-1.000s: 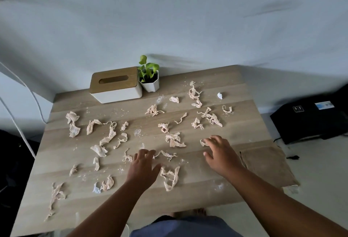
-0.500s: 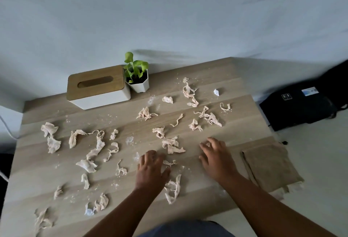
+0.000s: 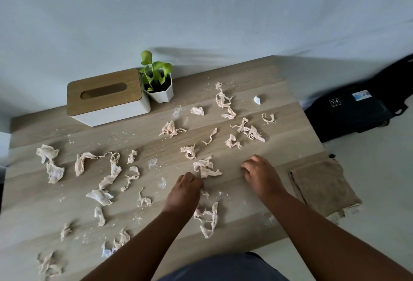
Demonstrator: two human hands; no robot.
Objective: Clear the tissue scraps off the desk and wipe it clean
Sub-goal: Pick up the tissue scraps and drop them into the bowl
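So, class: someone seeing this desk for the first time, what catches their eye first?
First, the pinkish tissue scraps strewn across the wooden desk. Next, the two bare hands at its near middle, the left hand curled on a scrap, the right hand beside it. Then the green plant and tissue box at the back.

Digits "5 3" in a small white-outlined square on top of black case [image 3: 350, 110] on floor beside desk. White-and-blue label [image 3: 361, 95] nearby on same case, print too small to read.
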